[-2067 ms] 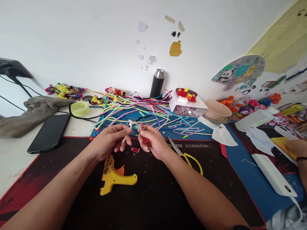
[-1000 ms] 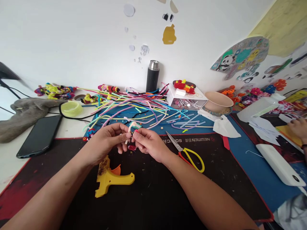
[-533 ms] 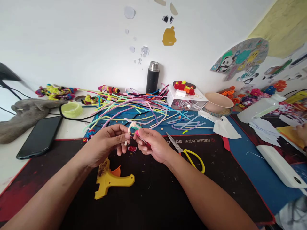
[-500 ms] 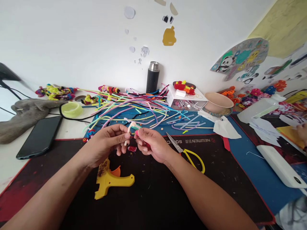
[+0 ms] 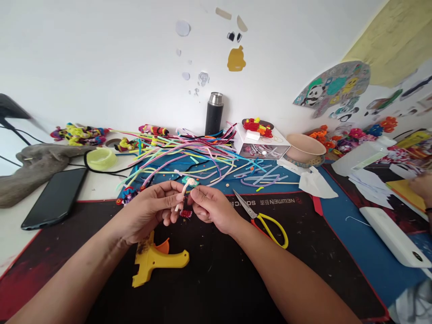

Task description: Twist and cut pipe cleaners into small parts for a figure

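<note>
My left hand (image 5: 150, 209) is closed, thumb and fingers pinching a short cream pipe cleaner (image 5: 185, 189) with a rounded, curled upper end. Close beside it, fingertips almost touching, my right hand (image 5: 213, 208) is also closed; its fingers hide what is in them. Just below the fingertips a small red fuzzy piece (image 5: 185, 213) lies on the black mat (image 5: 216, 279). A yellow glue gun (image 5: 158, 261) with an orange trigger rests under my left hand. Scissors (image 5: 261, 220) with yellow handles lie right of my right hand.
Many coloured pipe cleaners (image 5: 182, 150) spread behind my hands, before a black thermos (image 5: 214, 114). At left lie a phone (image 5: 56, 198) and a tape roll (image 5: 101, 158). A white box (image 5: 259, 145) and bowl (image 5: 305, 148) stand right; another person's hand (image 5: 421, 186) shows beyond.
My hands stay close together, and the cream pipe cleaner now tilts more. Red in my right hand, seen earlier, is now hidden by the fingers. The view has shifted slightly.
</note>
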The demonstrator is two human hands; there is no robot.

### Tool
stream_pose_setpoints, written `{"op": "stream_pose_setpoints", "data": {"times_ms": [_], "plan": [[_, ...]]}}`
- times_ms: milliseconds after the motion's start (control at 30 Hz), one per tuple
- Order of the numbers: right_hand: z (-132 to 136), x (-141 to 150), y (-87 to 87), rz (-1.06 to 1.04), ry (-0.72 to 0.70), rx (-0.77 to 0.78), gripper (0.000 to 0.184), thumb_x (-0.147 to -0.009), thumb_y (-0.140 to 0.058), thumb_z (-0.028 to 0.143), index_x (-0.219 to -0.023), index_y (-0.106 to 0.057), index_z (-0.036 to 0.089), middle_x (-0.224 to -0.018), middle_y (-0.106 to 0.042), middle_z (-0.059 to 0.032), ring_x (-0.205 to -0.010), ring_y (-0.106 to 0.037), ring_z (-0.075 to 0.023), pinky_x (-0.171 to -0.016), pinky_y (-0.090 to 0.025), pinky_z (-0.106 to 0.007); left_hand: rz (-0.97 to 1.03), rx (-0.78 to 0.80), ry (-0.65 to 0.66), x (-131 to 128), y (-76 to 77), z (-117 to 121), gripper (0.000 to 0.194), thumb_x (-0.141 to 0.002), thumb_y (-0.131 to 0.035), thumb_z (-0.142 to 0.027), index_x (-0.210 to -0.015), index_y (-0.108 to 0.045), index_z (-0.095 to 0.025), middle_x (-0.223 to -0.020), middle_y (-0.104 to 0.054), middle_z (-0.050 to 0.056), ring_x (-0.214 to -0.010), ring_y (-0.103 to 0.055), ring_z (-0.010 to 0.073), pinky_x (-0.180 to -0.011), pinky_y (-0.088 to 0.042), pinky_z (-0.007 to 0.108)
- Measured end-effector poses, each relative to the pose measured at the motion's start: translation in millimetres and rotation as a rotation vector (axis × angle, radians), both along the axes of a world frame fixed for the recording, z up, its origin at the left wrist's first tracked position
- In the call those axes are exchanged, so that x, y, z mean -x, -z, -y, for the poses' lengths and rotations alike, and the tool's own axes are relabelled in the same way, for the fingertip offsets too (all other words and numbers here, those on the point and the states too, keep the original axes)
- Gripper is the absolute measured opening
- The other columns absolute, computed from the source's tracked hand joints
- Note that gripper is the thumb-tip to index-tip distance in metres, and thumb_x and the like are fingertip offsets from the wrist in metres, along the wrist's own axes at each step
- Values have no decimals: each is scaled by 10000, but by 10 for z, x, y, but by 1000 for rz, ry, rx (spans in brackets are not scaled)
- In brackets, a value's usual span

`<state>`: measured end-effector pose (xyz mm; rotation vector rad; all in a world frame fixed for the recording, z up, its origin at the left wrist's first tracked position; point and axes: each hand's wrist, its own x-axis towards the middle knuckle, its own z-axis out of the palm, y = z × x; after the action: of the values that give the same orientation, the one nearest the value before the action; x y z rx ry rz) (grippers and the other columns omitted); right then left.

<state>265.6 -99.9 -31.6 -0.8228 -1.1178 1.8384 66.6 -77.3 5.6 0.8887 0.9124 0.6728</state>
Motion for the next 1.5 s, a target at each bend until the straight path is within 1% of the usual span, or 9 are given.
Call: {"op": "stream_pose_setpoints", "data": {"times_ms": [200, 333, 500, 633, 800, 1033, 1167, 1367, 1500], "plan": [[23, 17, 28, 83, 32, -67, 585, -851, -793, 746, -789, -560, 213, -602, -379, 95, -490, -277, -70, -459, -156, -250, 9, -6, 21, 10, 24, 0, 500, -645, -1046, -423, -957, -724, -201, -659, -668, -18, -473, -584, 105, -388, -427, 176], [43, 26, 27, 166, 74, -129, 599, -908, -709, 781, -789, -545, 218, -587, -357, 96, -497, -291, -81, -465, -203, -249, 38, 7, 13, 9, 26, 13, 536, -623, -1066, -416, -970, -723, -196, -642, -659, -28, -466, -592, 101, -369, -420, 150], [46, 46, 36, 226, 123, -144, 624, -913, -674, 798, -730, -482, 233, -562, -336, 98, -495, -292, -88, -478, -234, -256, 76, 12, 12, -3, -10, 31, 530, -639, -1070, -385, -976, -717, -178, -640, -660, -29, -469, -607, 97, -370, -432, 130], [65, 60, 76, 322, 148, -187, 565, -970, -639, 723, -730, -511, 228, -551, -390, 79, -510, -335, -101, -505, -256, -267, 91, 13, 9, -13, -26, 38, 526, -640, -1073, -376, -955, -706, -169, -624, -662, -25, -459, -598, 94, -373, -445, 128], [103, 82, 85, 436, 145, -209, 434, -1030, -585, 552, -759, -575, 213, -535, -425, 67, -516, -370, -113, -530, -260, -279, 99, 10, -1, -11, -4, 38, 524, -637, -1076, -360, -949, -702, -166, -617, -667, -21, -459, -596, 94, -382, -464, 131], [110, 119, 65, 489, 182, -213, 346, -1020, -565, 407, -743, -591, 202, -537, -451, 64, -526, -393, -112, -555, -278, -275, 104, 5, 16, -9, -4, 32, 524, -649, -1069, -364, -957, -690, -172, -606, -651, -33, -444, -571, 82, -365, -410, 115], [113, 129, 52, 494, 176, -211, 321, -1004, -572, 375, -737, -604, 201, -543, -461, 63, -524, -396, -112, -555, -291, -271, 94, 2, 19, -10, 1, 30, 532, -649, -1068, -377, -957, -685, -174, -607, -647, -35, -443, -562, 77, -369, -402, 116], [94, 125, 40, 510, 215, -194, 357, -997, -571, 364, -678, -498, 221, -510, -436, 72, -499, -384, -106, -548, -271, -274, 83, 7, 32, -5, -2, 34, 539, -656, -1064, -387, -964, -675, -178, -601, -642, -40, -442, -567, 84, -367, -403, 122], [96, 128, 25, 519, 197, -178, 339, -1000, -565, 366, -698, -538, 214, -517, -456, 69, -497, -397, -107, -548, -274, -274, 85, 7, 28, -8, -11, 40, 538, -657, -1064, -377, -965, -670, -180, -605, -647, -40, -439, -567, 84, -361, -394, 123]]}}
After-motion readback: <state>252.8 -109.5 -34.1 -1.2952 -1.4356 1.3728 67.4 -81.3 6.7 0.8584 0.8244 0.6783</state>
